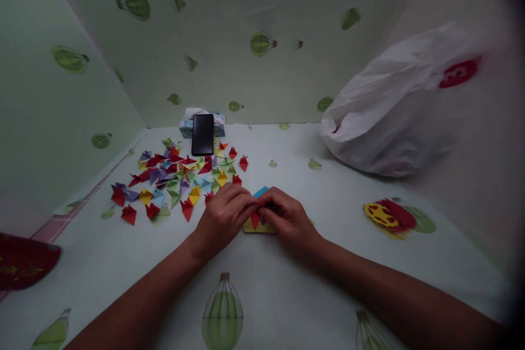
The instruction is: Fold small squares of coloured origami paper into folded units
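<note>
My left hand (pixel 225 214) and my right hand (pixel 287 217) meet at the middle of the table, fingers curled and pinching a small red folded paper piece (pixel 255 219). The red piece sits over a small stack of square papers (pixel 257 227), yellow at the front with a blue corner (pixel 261 192) showing behind my fingers. To the left lies a scatter of several folded paper triangles (pixel 176 178) in red, yellow, purple, green and blue.
A black phone (pixel 202 134) leans against a tissue box (pixel 186 127) at the back. A white plastic bag (pixel 394 115) rests at the right. A red and yellow paper shape (pixel 389 217) lies right of my hands. A dark red object (pixel 24 260) sits at the left edge.
</note>
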Demonstrator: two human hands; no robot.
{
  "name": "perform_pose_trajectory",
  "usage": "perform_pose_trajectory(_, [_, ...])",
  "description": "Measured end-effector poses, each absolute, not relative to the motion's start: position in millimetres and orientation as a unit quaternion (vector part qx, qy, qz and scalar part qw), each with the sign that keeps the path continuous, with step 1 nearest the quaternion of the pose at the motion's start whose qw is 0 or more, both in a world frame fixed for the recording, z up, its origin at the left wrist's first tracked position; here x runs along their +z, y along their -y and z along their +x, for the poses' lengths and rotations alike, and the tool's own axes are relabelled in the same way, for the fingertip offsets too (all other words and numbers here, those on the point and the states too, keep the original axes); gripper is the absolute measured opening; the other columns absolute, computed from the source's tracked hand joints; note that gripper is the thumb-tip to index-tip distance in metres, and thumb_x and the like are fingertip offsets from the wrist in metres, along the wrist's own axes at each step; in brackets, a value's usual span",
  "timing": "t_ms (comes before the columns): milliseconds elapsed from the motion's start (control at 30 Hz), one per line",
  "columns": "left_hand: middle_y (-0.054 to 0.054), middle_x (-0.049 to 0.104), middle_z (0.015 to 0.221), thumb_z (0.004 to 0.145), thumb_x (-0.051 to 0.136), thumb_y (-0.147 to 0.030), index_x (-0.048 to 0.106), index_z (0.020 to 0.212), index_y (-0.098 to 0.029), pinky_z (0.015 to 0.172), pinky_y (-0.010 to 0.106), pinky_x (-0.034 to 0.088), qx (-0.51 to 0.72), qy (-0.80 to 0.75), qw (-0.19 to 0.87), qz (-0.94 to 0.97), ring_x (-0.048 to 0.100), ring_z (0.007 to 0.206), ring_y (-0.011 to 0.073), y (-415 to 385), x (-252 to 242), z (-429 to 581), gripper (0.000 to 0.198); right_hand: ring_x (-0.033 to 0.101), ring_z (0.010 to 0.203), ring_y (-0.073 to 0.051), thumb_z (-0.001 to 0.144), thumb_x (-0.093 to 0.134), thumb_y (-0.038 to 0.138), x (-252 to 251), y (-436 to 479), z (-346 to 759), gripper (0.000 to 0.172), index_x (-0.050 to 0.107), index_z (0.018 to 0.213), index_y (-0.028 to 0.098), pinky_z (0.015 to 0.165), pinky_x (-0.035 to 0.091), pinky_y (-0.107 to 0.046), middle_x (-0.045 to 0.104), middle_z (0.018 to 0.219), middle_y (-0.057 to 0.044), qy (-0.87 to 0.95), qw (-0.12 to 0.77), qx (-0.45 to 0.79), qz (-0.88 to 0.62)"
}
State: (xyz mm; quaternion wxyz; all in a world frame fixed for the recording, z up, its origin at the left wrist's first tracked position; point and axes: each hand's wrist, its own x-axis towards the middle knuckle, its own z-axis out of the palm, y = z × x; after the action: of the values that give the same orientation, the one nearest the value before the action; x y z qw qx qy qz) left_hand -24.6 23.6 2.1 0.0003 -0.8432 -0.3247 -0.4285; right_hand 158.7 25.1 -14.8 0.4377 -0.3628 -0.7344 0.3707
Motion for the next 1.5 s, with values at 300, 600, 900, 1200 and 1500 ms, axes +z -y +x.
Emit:
perform_pose_trajectory(300, [0.004, 0.062, 0.08, 0.09, 0.059, -0.01, 0.061, 0.088, -0.016, 0.071, 0.029, 0.047, -0.42, 0.314, 0.033, -0.851, 0.055, 0.076, 0.0156, -22, 5, -22, 0.007, 0.056, 0.076, -0.016, 0.087, 0.056, 0.013, -13, -24, 158, 0.01, 0.064, 0.084, 0.018, 0.069, 0.044, -0.029, 0.061, 0.082, -0.004, 0.741, 0.431, 0.367, -0.361])
perform_pose_trajectory(600, [0.004, 0.064, 0.082, 0.092, 0.057, -0.011, 0.061, 0.09, -0.018, 0.072, 0.029, 0.049, -0.434, 0.321, 0.039, -0.841, 0.057, 0.077, 0.0155, -21, 3, -21, 0.008, 0.056, 0.074, -0.015, 0.086, 0.058, 0.014, -15, -24, 158, 0.008, 0.064, 0.084, 0.018, 0.067, 0.044, -0.029, 0.062, 0.081, -0.003, 0.723, 0.438, 0.385, -0.371])
perform_pose_trajectory(900, [0.005, 0.064, 0.083, 0.092, 0.056, -0.01, 0.061, 0.095, -0.017, 0.072, 0.03, 0.05, -0.426, 0.308, 0.046, -0.849, 0.056, 0.077, 0.0157, -20, 4, -21, 0.008, 0.057, 0.075, -0.016, 0.085, 0.058, 0.014, -15, -25, 158, 0.008, 0.064, 0.083, 0.018, 0.067, 0.044, -0.029, 0.062, 0.081, -0.003, 0.72, 0.439, 0.391, -0.369])
perform_pose_trajectory(1200, [0.004, 0.064, 0.079, 0.091, 0.056, -0.01, 0.061, 0.086, -0.017, 0.071, 0.029, 0.049, -0.436, 0.345, 0.016, -0.831, 0.059, 0.077, 0.0164, -19, 3, -19, 0.01, 0.058, 0.076, -0.017, 0.085, 0.057, 0.013, -15, -24, 158, 0.009, 0.064, 0.083, 0.018, 0.068, 0.045, -0.03, 0.062, 0.082, -0.004, 0.729, 0.433, 0.374, -0.376])
perform_pose_trajectory(1500, [0.002, 0.065, 0.076, 0.088, 0.059, -0.023, 0.067, 0.073, -0.017, 0.065, 0.025, 0.047, -0.442, 0.494, -0.29, -0.69, 0.06, 0.071, 0.0145, -13, 13, -16, 0.017, 0.057, 0.077, -0.017, 0.087, 0.053, 0.007, -15, -24, 159, 0.016, 0.061, 0.084, 0.02, 0.069, 0.044, -0.03, 0.06, 0.08, -0.004, 0.768, 0.459, 0.256, -0.366])
